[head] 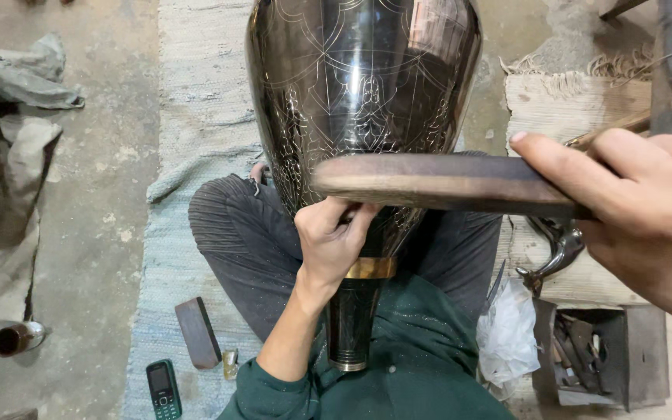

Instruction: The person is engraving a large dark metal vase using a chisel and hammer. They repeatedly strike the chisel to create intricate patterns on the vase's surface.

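A large dark metal vase (363, 85) with fine engraved patterns lies across my lap, its brass-ringed neck (369, 268) pointing toward me. My left hand (330, 237) rests on the vase's lower body, fingers curled around a small tool that is mostly hidden. Close to the camera, my right hand (639, 210) grips a flat wooden mallet (445, 184), which is held level above my left hand and across the vase.
I sit cross-legged on a pale woven rug (196, 140). A dark stone block (197, 333) and a small mobile phone (163, 389) lie at the left. A wooden box of tools (596, 354), a curved metal piece (558, 253) and a plastic bag (507, 330) sit at the right.
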